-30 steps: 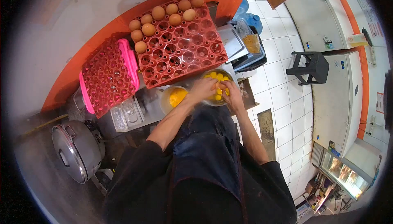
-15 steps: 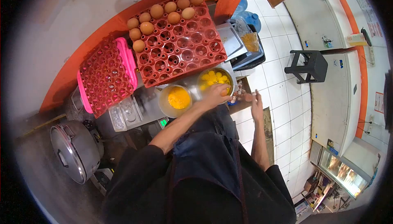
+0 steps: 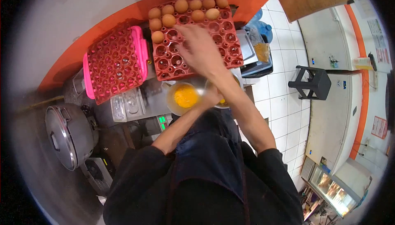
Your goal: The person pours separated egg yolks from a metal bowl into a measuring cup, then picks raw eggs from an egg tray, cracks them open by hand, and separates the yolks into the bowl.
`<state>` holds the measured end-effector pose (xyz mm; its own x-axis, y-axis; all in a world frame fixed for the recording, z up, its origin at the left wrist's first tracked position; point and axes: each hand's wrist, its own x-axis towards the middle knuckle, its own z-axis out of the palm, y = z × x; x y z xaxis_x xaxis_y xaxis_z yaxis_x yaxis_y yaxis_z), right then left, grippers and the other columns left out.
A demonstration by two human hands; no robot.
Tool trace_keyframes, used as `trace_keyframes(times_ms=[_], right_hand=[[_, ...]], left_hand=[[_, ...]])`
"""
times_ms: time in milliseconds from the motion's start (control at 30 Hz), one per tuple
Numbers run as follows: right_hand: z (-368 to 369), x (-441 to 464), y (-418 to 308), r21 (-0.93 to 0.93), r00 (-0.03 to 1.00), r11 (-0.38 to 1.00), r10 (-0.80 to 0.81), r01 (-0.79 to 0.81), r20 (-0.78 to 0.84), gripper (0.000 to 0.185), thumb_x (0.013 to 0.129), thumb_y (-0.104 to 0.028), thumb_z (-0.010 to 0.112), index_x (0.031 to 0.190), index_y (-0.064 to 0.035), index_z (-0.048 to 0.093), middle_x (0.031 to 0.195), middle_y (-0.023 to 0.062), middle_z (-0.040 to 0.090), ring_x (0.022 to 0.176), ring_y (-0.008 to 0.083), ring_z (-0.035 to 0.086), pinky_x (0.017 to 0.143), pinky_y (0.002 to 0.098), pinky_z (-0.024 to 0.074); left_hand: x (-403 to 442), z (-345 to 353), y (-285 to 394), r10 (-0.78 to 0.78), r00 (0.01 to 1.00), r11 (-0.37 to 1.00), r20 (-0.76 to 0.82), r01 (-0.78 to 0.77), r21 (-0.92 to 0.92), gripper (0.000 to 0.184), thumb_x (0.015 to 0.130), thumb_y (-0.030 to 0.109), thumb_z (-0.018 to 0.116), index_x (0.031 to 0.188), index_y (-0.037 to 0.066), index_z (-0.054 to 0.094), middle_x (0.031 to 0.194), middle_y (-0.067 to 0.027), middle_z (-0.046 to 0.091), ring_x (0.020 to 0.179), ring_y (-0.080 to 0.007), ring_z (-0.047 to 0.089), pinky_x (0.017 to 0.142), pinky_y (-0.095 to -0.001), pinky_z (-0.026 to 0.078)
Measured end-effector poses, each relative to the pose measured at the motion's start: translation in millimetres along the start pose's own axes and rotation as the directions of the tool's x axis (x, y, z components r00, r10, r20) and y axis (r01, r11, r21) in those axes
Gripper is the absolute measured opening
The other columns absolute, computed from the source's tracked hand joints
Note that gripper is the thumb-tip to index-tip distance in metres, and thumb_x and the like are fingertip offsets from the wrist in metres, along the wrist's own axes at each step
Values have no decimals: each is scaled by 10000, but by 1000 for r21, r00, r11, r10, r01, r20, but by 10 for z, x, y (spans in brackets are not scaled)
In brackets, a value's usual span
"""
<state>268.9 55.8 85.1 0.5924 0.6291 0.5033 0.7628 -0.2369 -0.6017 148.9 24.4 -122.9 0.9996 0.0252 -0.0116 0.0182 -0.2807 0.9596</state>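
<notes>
My right hand [image 3: 199, 50] reaches over the red plastic egg tray [image 3: 177, 73], fingers apart and blurred, with no egg visible in it. Several brown eggs [image 3: 181, 6] sit along the tray's far rows and left side; many of its cups hold none. My left hand [image 3: 212, 96] is low over the metal bowl [image 3: 241, 81] of cracked eggs, beneath my right forearm. Its fingers are smeared and partly covered, so their grip does not show. Just left of that hand stands a pale container [image 3: 175, 109] with orange-yellow egg [image 3: 186, 96] in it.
At left, another red egg tray [image 3: 115, 66] rests on a pink container [image 3: 142, 54]. Clear lidded containers [image 3: 127, 106] and a scale with a green display [image 3: 162, 120] line the counter. A large lidded pot [image 3: 61, 136] stands lower left; a black stool [image 3: 312, 83] is on the tiled floor.
My right hand has swung from beside the bowl, near the eggshells, up over the egg tray. My left hand has shifted slightly left at the bowl. The camera view has turned slightly.
</notes>
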Motion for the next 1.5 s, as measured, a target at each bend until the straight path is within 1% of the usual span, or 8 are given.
trace_keyframes(times_ms=[133, 433, 600, 667, 900, 1033, 1233, 1500], right_hand=[[610, 312, -165, -121, 980, 991, -27, 52, 195, 524, 871, -225, 676, 1359, -108, 524, 1217, 172, 558, 1055, 351, 569, 911, 447, 486], [868, 393, -95, -185, 986, 982, 62, -33, 156, 315, 858, -161, 674, 1118, -38, 548, 1065, 182, 556, 961, 353, 564, 820, 438, 508], [191, -30, -147, 155, 958, 966, 232, -207, -169, 404, 945, -152, 638, 1282, 14, 491, 1209, 175, 580, 1083, 286, 612, 907, 349, 507], [-175, -435, -109, 535, 821, 749, 546, -392, -164, 461, 974, -155, 614, 1355, 36, 439, 1215, 169, 564, 1103, 212, 588, 923, 303, 503], [-652, -1843, 115, 574, 506, 560, 819, -597, -272, 451, 1008, -157, 572, 1364, 77, 423, 1264, 182, 551, 1132, 224, 591, 964, 313, 482], [-457, -2172, 197, 78, 642, 662, 745, -746, -181, 433, 997, -157, 591, 1339, 85, 482, 1257, 195, 576, 1131, 225, 595, 960, 325, 487], [-369, -2282, 277, 614, 494, 478, 855, -628, -159, 417, 1002, -124, 571, 1352, 79, 473, 1253, 197, 585, 1152, 229, 592, 964, 340, 501], [-254, -2340, 460, 612, 578, 501, 811, -612, -86, 462, 1009, -214, 577, 1336, 84, 442, 1240, 230, 582, 1145, 242, 598, 953, 327, 502]], left_hand=[[-149, -273, 515, 77, 997, 922, -5, -73, -381, 365, 970, 275, 614, 1257, 53, 578, 1143, -92, 633, 1067, -208, 605, 957, -371, 481], [-108, -308, 302, 33, 999, 892, 17, -22, -451, 362, 1002, 321, 548, 1250, 60, 581, 1087, -75, 637, 990, -172, 613, 839, -325, 503], [-44, -134, -72, -171, 984, 846, -47, 123, -519, 369, 1020, 346, 512, 1246, 63, 582, 1055, -66, 639, 948, -152, 618, 774, -299, 515], [-4, -201, 19, -337, 941, 697, 37, 276, -661, 374, 1027, 356, 497, 1245, 65, 583, 1043, -62, 640, 931, -144, 620, 748, -288, 520], [214, -131, 414, -556, 809, 443, 190, 482, -756, 425, 1056, 405, 398, 1257, 77, 579, 1055, -69, 635, 853, -143, 625, 648, -272, 500], [203, 187, 283, -530, 831, 541, 169, 485, -687, 436, 1059, 423, 394, 1260, 78, 570, 1097, -64, 629, 887, -143, 620, 685, -274, 502], [125, 143, 281, -531, 819, 508, 217, 512, -692, 473, 1053, 466, 384, 1244, 75, 569, 1086, -54, 623, 878, -125, 607, 694, -254, 499], [207, 117, 309, -535, 806, 435, 253, 520, -735, 522, 1037, 507, 396, 1228, 58, 581, 1121, -67, 628, 951, -152, 620, 782, -261, 510]])
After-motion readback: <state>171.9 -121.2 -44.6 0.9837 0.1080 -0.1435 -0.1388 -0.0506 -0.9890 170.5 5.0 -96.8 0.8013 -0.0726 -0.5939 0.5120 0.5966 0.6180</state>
